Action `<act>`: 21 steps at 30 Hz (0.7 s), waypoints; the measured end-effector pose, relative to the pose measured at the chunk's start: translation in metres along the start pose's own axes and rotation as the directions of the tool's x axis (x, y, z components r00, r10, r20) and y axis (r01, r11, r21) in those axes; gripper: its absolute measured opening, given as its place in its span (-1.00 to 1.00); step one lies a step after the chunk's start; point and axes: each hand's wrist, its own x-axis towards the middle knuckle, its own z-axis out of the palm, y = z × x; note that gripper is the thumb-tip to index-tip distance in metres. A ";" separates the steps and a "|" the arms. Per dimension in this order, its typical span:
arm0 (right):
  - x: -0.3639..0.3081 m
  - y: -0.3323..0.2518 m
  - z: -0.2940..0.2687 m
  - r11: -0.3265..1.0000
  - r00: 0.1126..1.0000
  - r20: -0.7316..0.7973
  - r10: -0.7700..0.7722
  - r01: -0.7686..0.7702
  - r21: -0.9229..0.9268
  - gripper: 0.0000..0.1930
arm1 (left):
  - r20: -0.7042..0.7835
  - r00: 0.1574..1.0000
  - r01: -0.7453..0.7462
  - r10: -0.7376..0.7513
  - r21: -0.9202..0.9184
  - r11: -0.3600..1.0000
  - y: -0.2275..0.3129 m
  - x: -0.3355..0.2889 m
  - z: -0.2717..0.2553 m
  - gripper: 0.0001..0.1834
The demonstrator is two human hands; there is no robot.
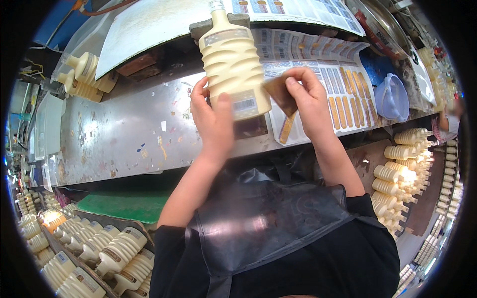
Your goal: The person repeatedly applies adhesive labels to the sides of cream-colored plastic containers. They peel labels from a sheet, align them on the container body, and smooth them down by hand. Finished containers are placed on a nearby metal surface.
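Note:
A cream bottle [231, 62] with wavy ridges lies in front of me, its neck pointing away. Its neck end rests near a grey block [242, 20]. My left hand [214, 121] wraps around the lower left side of the bottle, thumb on top. A label with a barcode [243, 104] sits near the bottle's base, and another band of label is at its shoulder. Pinched between the thumb and fingers of my right hand [309, 99] is a flat brown scraper-like piece [281, 95], slightly blurred, close to the bottle's right side.
Sheets of gold and silver stickers [348, 94] cover the bench at right, beside a pale blue basket [392, 98]. A white board [144, 30] is raised at the back. Many cream bottles stand at lower left [121, 251] and right [392, 181]. A clear bin [49, 121] is far left.

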 end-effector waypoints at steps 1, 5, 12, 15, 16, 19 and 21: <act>0.000 -0.001 0.000 0.994 0.995 0.096 -0.007 0.018 -0.111 -0.70 | 0.000 1.000 0.002 -0.002 -0.052 0.999 -0.001 0.000 0.000 -0.23; -0.009 -0.005 0.012 0.820 0.975 0.197 0.106 0.026 -0.571 -0.35 | -0.009 0.988 -0.149 0.152 0.156 0.976 -0.003 -0.009 0.000 -0.23; -0.009 0.001 0.020 0.811 0.965 0.260 0.027 0.131 -0.570 -0.20 | 0.030 0.953 -0.292 0.302 0.361 0.886 -0.002 -0.012 0.002 -0.22; -0.006 -0.003 0.018 0.851 0.946 0.280 0.162 0.010 -0.524 -0.30 | 0.031 0.950 -0.300 0.310 0.367 0.881 0.004 -0.011 0.002 -0.20; -0.005 -0.005 0.018 0.867 0.950 0.286 0.125 0.036 -0.496 -0.31 | 0.026 0.953 -0.293 0.302 0.342 0.893 0.007 -0.011 0.002 -0.20; 0.001 -0.009 0.019 0.855 0.942 0.309 0.128 0.054 -0.516 -0.34 | 0.026 0.975 -0.216 0.220 0.322 0.922 0.015 -0.008 0.000 -0.20; 0.004 -0.009 0.019 0.766 0.935 0.319 0.158 0.088 -0.636 -0.35 | -0.001 0.994 -0.105 0.109 0.263 0.959 0.017 -0.007 0.003 -0.21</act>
